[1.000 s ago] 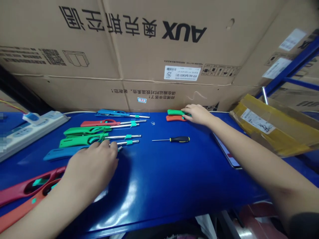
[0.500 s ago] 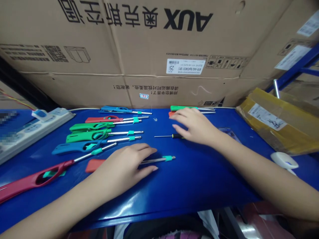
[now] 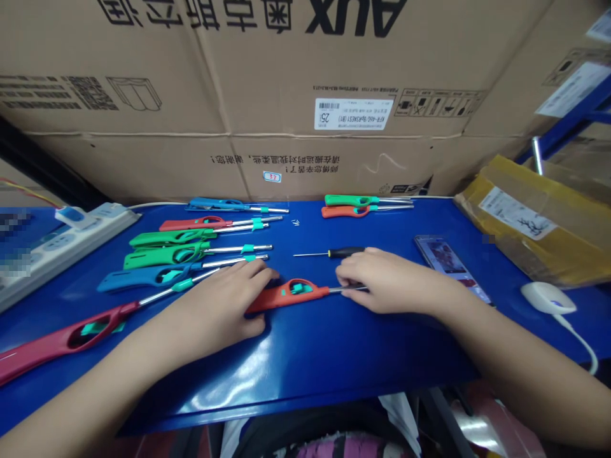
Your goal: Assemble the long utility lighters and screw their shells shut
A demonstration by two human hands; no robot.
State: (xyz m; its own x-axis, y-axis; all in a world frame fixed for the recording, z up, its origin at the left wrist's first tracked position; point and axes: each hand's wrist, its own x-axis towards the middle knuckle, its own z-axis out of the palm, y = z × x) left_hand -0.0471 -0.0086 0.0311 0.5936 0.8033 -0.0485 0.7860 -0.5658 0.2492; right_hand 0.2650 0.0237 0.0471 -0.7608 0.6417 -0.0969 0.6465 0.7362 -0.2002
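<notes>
An orange long-neck lighter lies across the front of the blue table between my two hands. My left hand is closed around the end of its handle. The fingers of my right hand pinch its metal tube near the tip, which they hide. Just behind my right hand lies a screwdriver with a black handle, pointing left. To the left of my left hand is a dark red lighter, and behind it several blue, green and red lighters lie in a row, most with teal tape on their tubes.
A green lighter and another orange lighter lie at the back. On the right are a phone, a taped carton and a white corded device. A power strip runs along the left; a large cardboard box stands behind.
The orange lighter has moved right, out from under my left hand. My right hand has come from the back lighters down to its tube. The view has shifted slightly.
</notes>
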